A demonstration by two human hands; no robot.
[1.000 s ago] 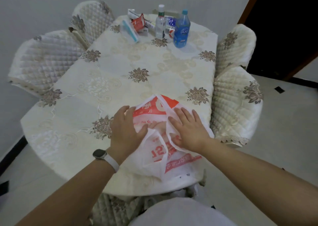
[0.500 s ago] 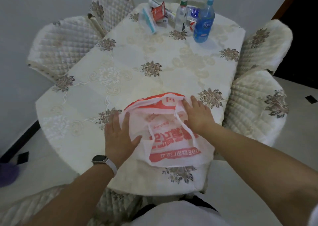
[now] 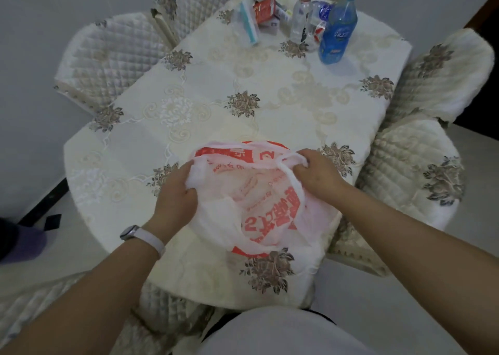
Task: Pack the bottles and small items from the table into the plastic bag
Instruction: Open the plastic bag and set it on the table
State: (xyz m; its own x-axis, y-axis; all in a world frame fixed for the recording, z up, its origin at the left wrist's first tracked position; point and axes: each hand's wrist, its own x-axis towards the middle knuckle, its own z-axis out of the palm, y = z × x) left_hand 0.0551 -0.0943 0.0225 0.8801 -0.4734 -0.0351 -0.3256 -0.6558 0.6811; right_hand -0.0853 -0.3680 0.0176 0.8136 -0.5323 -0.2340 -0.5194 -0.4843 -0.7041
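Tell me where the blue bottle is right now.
In the head view, the blue bottle stands upright at the table's far end, right of the clear bottle, far beyond the plastic bag.

The middle of the table (image 3: 216,84) lies bare between the plastic bag (image 3: 259,200) at the near edge and the items at the far end, so an open path is left across it. The far end is crowded by the blue bottle (image 3: 337,33), the clear bottle (image 3: 301,17) and the small packets (image 3: 263,11), set close together. Both long sides are lined by quilted chairs (image 3: 421,171).
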